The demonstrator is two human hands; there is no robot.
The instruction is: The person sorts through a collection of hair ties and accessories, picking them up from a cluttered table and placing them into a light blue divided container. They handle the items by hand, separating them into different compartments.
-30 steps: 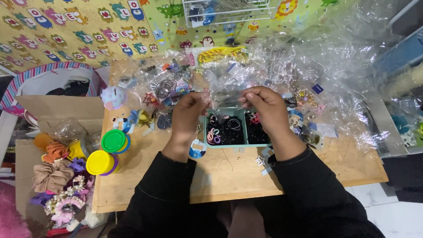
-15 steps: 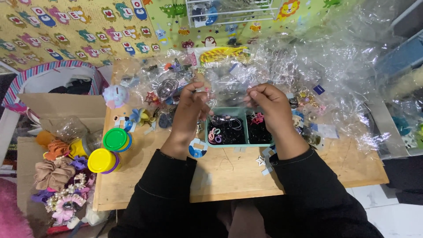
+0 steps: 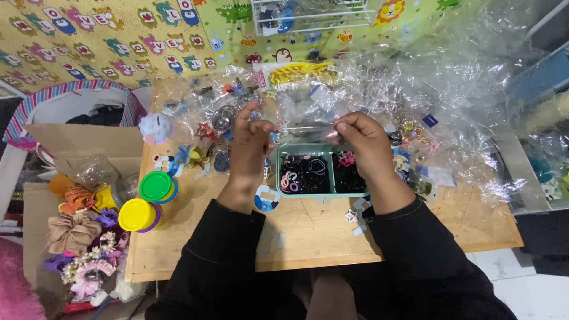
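Observation:
My left hand (image 3: 249, 148) and my right hand (image 3: 363, 142) are raised over a teal two-part tray (image 3: 278, 172) on a wooden table (image 3: 308, 225). Between their fingertips both hands pinch a small clear plastic bag (image 3: 305, 127), stretched flat. The tray holds small black and coloured hair elastics (image 3: 302, 175) on its left side and dark ones with a red piece on its right side. Black sleeves cover both of my arms.
Heaps of clear plastic bags with small accessories (image 3: 415, 95) cover the back and right of the table. Two lidded tubs, green (image 3: 156, 185) and yellow (image 3: 137, 214), stand at the left. Scrunchies and flower bands (image 3: 77, 237) lie in a cardboard box further left.
Both hands have stayed over the tray. The fingertips have drawn slightly apart, pulling the clear bag flatter between them.

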